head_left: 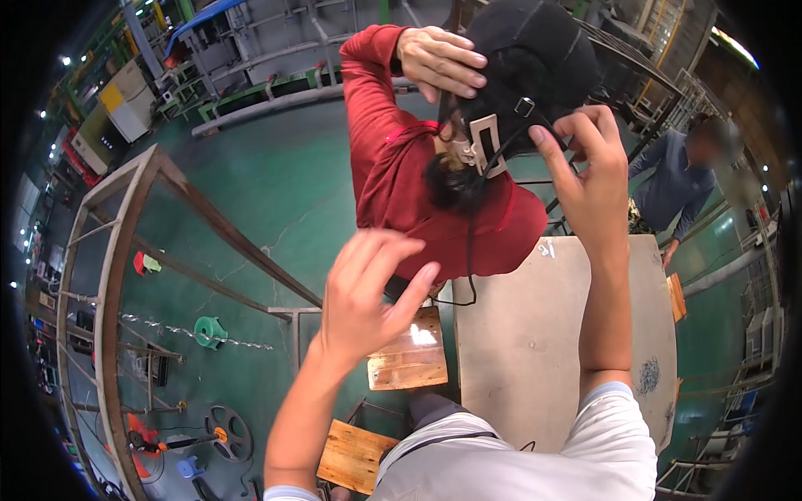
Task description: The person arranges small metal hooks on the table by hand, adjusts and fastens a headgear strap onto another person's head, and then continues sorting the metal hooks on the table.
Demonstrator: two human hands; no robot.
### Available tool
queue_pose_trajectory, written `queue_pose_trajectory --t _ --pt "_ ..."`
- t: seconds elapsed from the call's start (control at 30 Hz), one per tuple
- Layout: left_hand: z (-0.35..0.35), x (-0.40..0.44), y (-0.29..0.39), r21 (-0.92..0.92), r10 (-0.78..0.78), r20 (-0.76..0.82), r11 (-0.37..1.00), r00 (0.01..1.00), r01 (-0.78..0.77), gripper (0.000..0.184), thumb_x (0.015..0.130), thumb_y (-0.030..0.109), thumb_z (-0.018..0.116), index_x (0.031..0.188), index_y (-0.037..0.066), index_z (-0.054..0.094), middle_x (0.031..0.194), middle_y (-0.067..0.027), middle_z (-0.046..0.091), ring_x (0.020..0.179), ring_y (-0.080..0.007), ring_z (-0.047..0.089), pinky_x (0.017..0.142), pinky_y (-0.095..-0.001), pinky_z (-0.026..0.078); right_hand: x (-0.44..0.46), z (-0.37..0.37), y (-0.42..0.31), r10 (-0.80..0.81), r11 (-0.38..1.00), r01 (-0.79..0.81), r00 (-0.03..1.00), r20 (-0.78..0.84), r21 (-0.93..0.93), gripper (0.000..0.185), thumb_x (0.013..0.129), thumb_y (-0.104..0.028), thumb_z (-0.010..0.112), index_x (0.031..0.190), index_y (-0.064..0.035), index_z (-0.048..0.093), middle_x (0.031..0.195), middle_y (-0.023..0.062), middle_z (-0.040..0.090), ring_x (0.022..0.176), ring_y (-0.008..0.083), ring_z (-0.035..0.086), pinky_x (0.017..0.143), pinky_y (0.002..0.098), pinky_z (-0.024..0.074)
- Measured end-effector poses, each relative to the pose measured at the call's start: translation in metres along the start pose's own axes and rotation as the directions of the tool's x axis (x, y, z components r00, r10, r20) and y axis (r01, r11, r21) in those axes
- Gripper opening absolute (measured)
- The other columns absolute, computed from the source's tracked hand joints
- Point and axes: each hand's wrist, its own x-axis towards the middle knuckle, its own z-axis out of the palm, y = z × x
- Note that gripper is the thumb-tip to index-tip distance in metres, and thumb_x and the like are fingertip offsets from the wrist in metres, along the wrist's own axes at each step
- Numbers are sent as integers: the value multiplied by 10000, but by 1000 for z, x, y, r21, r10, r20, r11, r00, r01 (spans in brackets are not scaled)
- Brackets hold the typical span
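Note:
A person in a red top (405, 188) stands in front of me, wearing a black cap (530, 50) with a beige-framed clip (486, 144) and a small metal buckle at its side. A black cord (471, 242) hangs from the cap down the person's back. My right hand (591, 167) is raised at the lower side of the cap, its thumb tip by the cord; thumb and bent fingers look a little apart. Lower left, my left hand (363, 292) hovers with thumb and fingers spread, holding nothing. The other person's hand (441, 63) rests against the cap.
A beige-topped table (535, 342) stands at right, with wooden stools (409, 359) beside it. At left is a rusty metal frame (109, 275), with a green spool (210, 332) and a wheel (228, 434) on the floor. Another person (681, 171) stands at far right.

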Motion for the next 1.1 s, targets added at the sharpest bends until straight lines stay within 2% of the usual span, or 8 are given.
queue_pose_trajectory --t 0.1,0.23,0.43,0.53,0.67,0.77,0.9,1.1 --pt "15 53 1 37 212 -30 977 977 -211 244 772 40 819 972 3 684 928 -115 647 830 -271 624 710 -359 502 1 -5 -2 47 995 -56 993 107 83 232 894 -151 760 822 29 631 706 88 579 597 209 535 570 338 444" --pt "46 110 -9 64 447 -202 894 871 -444 297 744 43 836 998 8 686 970 -114 639 852 -272 608 712 -362 494 8 -17 6 90 930 -183 954 287 318 156 909 -88 725 859 41 652 729 99 600 622 212 565 587 324 433" --pt "60 149 -19 135 622 -184 783 761 -608 410 687 100 852 1065 28 711 983 -88 639 881 -262 592 754 -366 490 26 -32 16 -274 867 117 924 267 484 96 913 18 662 851 62 603 775 82 567 680 160 514 625 280 402" --pt "56 155 -12 125 654 -146 756 742 -642 397 653 157 846 1022 50 744 969 -71 652 881 -259 576 758 -365 492 33 -41 19 -332 883 171 886 323 436 152 876 -33 720 849 66 607 774 100 574 697 195 540 678 296 436" --pt "52 161 -7 119 698 -97 716 710 -688 387 585 194 831 944 64 767 913 -61 664 849 -257 567 712 -352 494 10 -22 7 -196 863 111 973 125 492 277 832 -178 776 822 54 626 734 98 579 678 213 563 778 336 488" --pt "48 164 -7 109 721 -73 693 689 -713 412 539 201 827 924 66 772 856 -56 661 804 -251 568 663 -336 492 34 -51 -1 -288 937 188 893 347 295 353 782 -258 791 792 51 621 712 106 577 660 226 570 808 360 504" --pt "39 170 -8 88 758 -30 652 652 -753 444 488 184 828 910 60 776 808 -55 648 769 -239 569 619 -314 485 34 -55 -2 -301 944 216 871 387 249 359 764 -264 796 791 48 620 694 109 569 645 232 574 814 361 507" --pt "39 184 -28 64 882 -64 471 468 -880 448 460 133 829 893 30 779 790 -63 646 734 -227 573 566 -305 473 35 -50 3 -254 956 159 870 422 246 327 756 -228 808 774 38 619 637 92 550 595 231 565 820 370 514"
